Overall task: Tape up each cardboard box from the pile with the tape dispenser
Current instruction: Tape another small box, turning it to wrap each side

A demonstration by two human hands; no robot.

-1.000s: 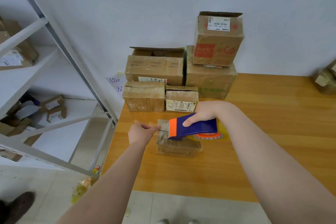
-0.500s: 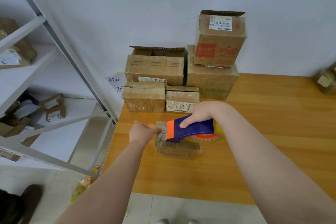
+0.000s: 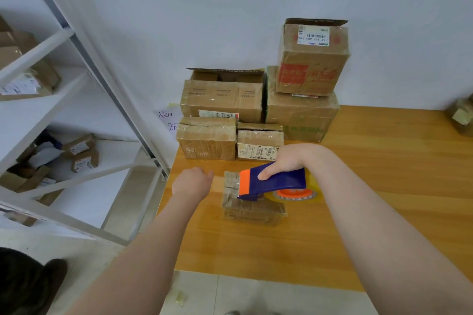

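With our right hand (image 3: pixel 284 163) gripping the tape dispenser (image 3: pixel 271 183) and left hand (image 3: pixel 192 183) curled, contents unclear, we judge the small box (image 3: pixel 252 208) light, tape-slick, best pinned by its sides.

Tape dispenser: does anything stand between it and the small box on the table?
Nothing visible does. The right hand holds the tape dispenser directly over the small box; the left hand is off to the box's left, not between them.

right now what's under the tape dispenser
The small cardboard box lies under the tape dispenser, which the right hand grips. The dispenser hides part of the box's top, so any tape there cannot be seen.
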